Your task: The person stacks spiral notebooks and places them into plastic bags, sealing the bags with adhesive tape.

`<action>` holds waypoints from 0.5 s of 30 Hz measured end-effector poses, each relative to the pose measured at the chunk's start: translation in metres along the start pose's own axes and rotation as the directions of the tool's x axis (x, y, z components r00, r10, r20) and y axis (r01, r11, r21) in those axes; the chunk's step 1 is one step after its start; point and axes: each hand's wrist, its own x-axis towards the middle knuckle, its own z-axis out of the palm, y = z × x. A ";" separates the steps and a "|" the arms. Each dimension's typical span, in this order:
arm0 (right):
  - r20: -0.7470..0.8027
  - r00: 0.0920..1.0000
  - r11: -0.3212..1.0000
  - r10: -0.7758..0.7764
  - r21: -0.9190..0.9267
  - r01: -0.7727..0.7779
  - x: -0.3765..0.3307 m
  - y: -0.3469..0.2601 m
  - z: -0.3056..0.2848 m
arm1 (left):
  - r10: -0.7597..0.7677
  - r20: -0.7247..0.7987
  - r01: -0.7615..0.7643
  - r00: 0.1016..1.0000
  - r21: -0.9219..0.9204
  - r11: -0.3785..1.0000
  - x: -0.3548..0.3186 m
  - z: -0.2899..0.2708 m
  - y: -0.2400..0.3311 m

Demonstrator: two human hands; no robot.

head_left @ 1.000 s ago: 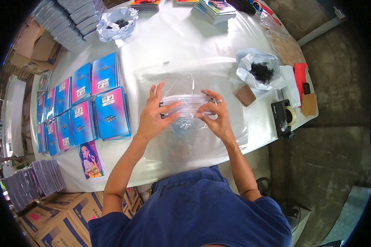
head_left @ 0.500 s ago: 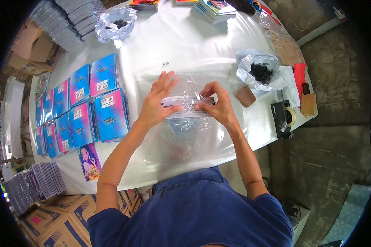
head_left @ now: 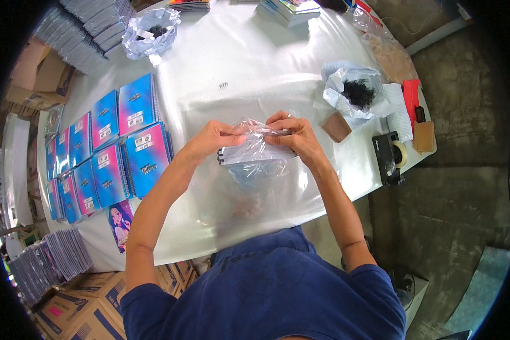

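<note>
In front of me a notebook stack shows its pale page edges, with dark spiral binding visible at its ends. Clear plastic wrap covers it and bunches up along its far side. My left hand is closed, thumb and fingers pinching the plastic at the stack's top left. At the top right, my right hand also pinches the plastic with curled fingers, close to the left fingertips. A wide clear plastic sheet lies under and around the stack.
Rows of blue-pink spiral notebooks lie at left, beside a picture card. Paper-lined bowls hold black bits. A brown block, tape dispenser and loose coil are on the table. Wrapped stacks stand far left.
My left hand has gone from spread fingers to a pinch on the plastic. The wrap is now gathered between both hands. My view has shifted slightly.
</note>
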 end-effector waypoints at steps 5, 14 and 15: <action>-0.007 1.000 0.999 -0.030 -0.022 0.030 -0.003 -0.001 0.004 | 0.032 0.056 -0.035 0.998 0.054 0.998 0.003 -0.005 -0.005; 0.029 0.999 1.000 -0.017 -0.007 0.017 -0.003 0.002 0.002 | 0.004 0.041 -0.003 0.999 -0.020 1.000 -0.015 0.005 0.017; 0.051 0.997 0.998 -0.053 -0.020 0.055 0.000 0.006 0.001 | -0.001 0.035 0.001 0.999 0.005 1.000 -0.014 0.004 0.014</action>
